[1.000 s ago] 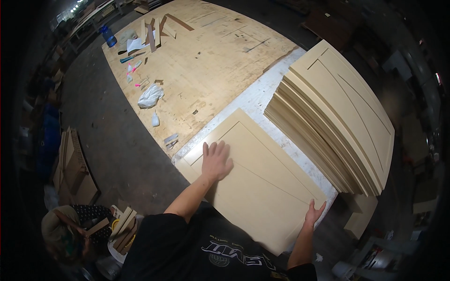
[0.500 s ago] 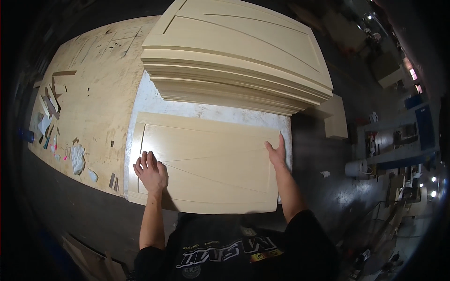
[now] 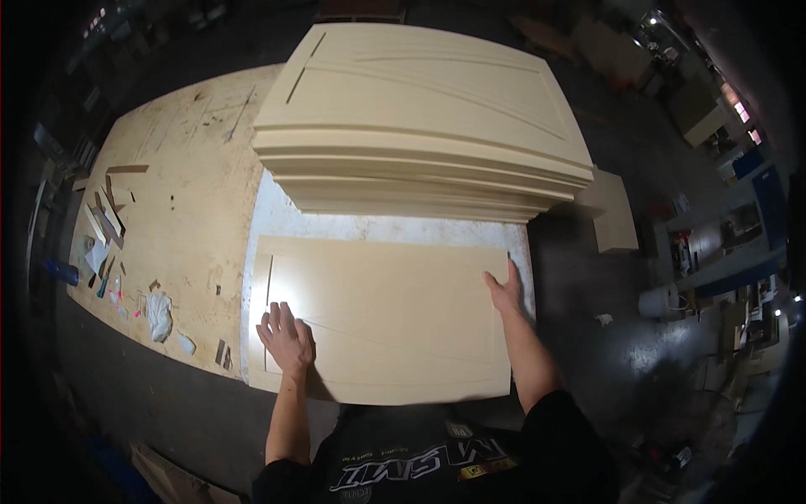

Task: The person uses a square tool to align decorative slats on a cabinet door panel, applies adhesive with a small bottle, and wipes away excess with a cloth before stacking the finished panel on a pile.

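A pale wood panel (image 3: 395, 311) with a recessed middle and a fine slanting line lies flat in front of me on a white-topped surface (image 3: 369, 226). My left hand (image 3: 287, 338) rests over the panel's left part, near the dark groove there, its fingers apart and slightly bent. At the panel's right edge is my right hand (image 3: 506, 294), with the thumb spread away from the stretched fingers and the outer fingers partly hidden. Beyond the panel stands a tall stack of similar panels (image 3: 420, 92).
To the left extends a stained plywood table (image 3: 201, 168) with wood offcuts (image 3: 107, 220), a crumpled white bag (image 3: 159, 317) and small scraps. A pale box-like block (image 3: 615, 210) stands right of the stack. Farther right, a white bucket (image 3: 659, 301) sits by blue-edged shelving.
The view has tilted, so the table, stack and panel appear lower and slightly farther right. Both hands stay at about the same places on the panel.
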`<state>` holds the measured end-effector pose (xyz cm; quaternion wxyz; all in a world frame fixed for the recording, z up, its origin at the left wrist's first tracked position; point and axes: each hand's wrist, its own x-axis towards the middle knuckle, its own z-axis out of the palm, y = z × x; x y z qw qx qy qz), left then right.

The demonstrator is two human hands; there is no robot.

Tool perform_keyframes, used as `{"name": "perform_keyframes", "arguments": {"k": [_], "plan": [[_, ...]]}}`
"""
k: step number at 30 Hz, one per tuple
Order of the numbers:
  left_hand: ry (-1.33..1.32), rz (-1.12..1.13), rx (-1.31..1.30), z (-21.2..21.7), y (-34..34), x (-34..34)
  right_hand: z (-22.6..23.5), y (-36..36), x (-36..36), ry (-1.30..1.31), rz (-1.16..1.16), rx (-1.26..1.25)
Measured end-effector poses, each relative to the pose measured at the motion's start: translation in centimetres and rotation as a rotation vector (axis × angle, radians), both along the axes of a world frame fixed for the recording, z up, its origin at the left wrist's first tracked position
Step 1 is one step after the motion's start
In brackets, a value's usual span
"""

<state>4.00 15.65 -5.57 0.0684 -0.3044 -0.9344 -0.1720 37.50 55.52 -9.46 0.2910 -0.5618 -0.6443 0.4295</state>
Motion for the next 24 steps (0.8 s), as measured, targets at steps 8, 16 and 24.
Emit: {"name": "perform_keyframes", "arguments": {"k": [8, 16, 24], "plan": [[-0.018, 0.023, 0.078, 0.1, -0.6, 0.3, -1.4, 0.0, 0.4, 0.069, 0.019, 0.059], [0.010, 0.042, 0.101, -0.3, -0.6, 0.4, -0.8, -0.1, 0.3, 0.074, -0.014, 0.014], [-0.019, 0.061, 0.121, -0.6, -0.6, 0.3, -1.3, 0.2, 0.4, 0.060, -0.015, 0.045]]}}
